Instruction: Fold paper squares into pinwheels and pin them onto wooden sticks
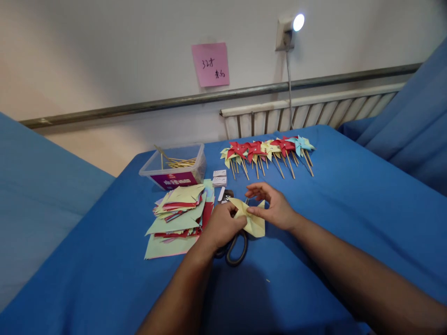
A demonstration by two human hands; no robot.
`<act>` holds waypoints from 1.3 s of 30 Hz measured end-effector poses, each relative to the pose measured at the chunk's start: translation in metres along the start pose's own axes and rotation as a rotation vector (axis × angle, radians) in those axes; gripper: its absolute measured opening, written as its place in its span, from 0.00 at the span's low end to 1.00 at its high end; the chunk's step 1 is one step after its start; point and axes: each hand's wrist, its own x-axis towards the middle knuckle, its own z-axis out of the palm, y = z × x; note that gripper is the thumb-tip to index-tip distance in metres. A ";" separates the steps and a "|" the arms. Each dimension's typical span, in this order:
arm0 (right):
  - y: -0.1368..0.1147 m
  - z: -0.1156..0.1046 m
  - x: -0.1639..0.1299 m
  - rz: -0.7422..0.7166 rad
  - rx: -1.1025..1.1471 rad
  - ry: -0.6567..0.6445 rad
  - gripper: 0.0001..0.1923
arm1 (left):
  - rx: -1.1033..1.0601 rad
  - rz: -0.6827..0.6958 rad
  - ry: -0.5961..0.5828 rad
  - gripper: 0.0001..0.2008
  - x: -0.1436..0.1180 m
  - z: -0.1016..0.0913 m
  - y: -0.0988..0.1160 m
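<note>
Our two forearms are reaching in from the bottom edge over the counter (349, 195), which is lying under a blue cloth and is filling most of the view. Behind it a white radiator (314, 111) is running along the wall, under a pink sticky note (210, 64) and a lit plug-in lamp (289, 29). At the counter's far left a clear plastic tub (174, 168) is holding wooden sticks, and in front of it a loose stack of cut paper sheets (176, 218) in yellow, red and green is spreading out. To the far right of the tub a row of finished pinwheels (267, 151) on sticks is lying flat. Near the middle, our left hand (220, 226) is pinching the left side of a folded yellow paper piece (252, 218), and our right hand (275, 204) is gripping its right side with fingertips. Black-handled scissors (235, 249) are lying partly under our left hand, and two small white boxes (219, 177) are sitting just beside the tub.
</note>
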 end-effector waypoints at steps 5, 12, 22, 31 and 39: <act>-0.002 -0.002 -0.001 0.036 -0.008 -0.107 0.24 | -0.043 0.015 -0.040 0.12 0.001 -0.001 0.001; 0.000 0.009 -0.002 0.220 0.135 -0.024 0.19 | -0.105 -0.031 0.068 0.06 0.002 0.004 -0.001; 0.007 0.022 0.001 0.313 0.441 0.469 0.23 | -0.994 -0.194 0.049 0.14 0.004 0.026 -0.009; 0.005 0.029 -0.004 0.332 0.532 0.347 0.23 | -0.987 -0.241 0.088 0.16 0.007 0.031 -0.010; 0.004 0.026 -0.007 0.231 0.376 0.289 0.20 | -1.015 -0.238 0.139 0.13 0.005 0.027 -0.005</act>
